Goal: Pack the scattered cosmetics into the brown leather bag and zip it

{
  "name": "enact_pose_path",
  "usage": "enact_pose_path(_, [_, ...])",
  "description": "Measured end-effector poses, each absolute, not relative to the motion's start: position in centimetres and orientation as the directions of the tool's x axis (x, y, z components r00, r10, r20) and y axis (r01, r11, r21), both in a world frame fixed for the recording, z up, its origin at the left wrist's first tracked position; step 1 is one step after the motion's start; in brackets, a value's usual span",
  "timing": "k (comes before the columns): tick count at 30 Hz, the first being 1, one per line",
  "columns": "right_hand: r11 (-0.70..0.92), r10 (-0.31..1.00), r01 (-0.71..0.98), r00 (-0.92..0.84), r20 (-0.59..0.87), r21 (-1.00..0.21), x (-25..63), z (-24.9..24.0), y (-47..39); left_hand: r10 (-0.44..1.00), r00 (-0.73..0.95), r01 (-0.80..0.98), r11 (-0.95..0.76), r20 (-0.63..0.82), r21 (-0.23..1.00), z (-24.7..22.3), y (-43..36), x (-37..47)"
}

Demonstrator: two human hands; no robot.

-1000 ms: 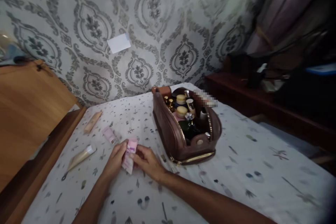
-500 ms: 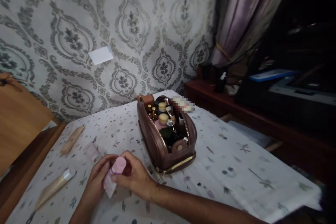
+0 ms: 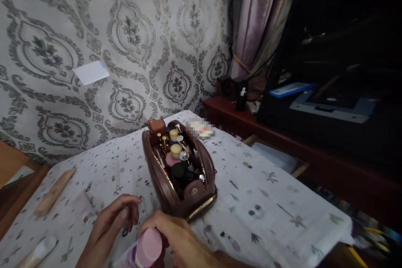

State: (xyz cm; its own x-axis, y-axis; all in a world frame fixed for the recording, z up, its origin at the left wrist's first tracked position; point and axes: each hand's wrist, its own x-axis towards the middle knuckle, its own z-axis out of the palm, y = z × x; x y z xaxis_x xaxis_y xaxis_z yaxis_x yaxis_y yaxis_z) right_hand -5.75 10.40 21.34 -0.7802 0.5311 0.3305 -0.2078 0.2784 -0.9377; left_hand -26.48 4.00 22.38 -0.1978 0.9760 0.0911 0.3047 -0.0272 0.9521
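Note:
My right hand (image 3: 179, 238) is wrapped round a tube with a pink cap (image 3: 150, 248), held low near the bottom edge and close to the camera. Beside it, my left hand (image 3: 109, 226) is empty, its fingers apart and loosely curled. Just beyond my hands stands a brown bag (image 3: 163, 192), unzipped, with several bottles and jars with gold, cream and silver tops inside. A pale pink tube (image 3: 84, 207) lies left of my left hand. Further left are a flat beige tube (image 3: 55, 192) and a beige tube with a white cap (image 3: 39, 253).
A white patterned cloth (image 3: 251, 192) covers the table. Behind the bag lies a blurred packet (image 3: 200, 128). To the right are a dark red desk (image 3: 226, 111), a small dark bottle (image 3: 241, 99) and an open drawer (image 3: 274, 157). A wooden panel (image 3: 11, 161) stands at the left.
My left hand has let go of the pink-capped tube. My right hand has brought that tube lower and nearer the camera. The view has turned right, so the bag appears further left.

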Motion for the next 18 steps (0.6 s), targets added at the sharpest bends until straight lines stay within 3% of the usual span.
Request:
enact_pose_path(5, [0.247, 0.509, -0.009, -0.849, 0.138, -0.969, -6.7, 18.8, 10.0, 0.971, -0.239, 0.392, 0.072, 0.026, 0.917, 22.1, 4.8, -26.7])
enact_pose_path(9, [0.182, 0.532, 0.163, -0.846, -0.042, -0.97, -7.1, 18.2, 9.4, 0.939, -0.34, 0.413, 0.096, 0.056, 0.906, 21.4, 4.5, -28.4])
enact_pose_path(13, [0.204, 0.569, 0.202, -0.82, -0.052, -0.958, -6.7, 17.9, 9.0, 0.894, -0.431, 0.469, 0.107, 0.121, 0.877, 20.6, 3.5, -30.5])
enact_pose_path(18, [0.394, 0.533, 0.251, -0.846, -0.003, -0.884, -6.6, 18.2, 8.8, 0.864, -0.459, 0.631, 0.153, 0.206, 0.761, 19.8, 2.1, -33.5])
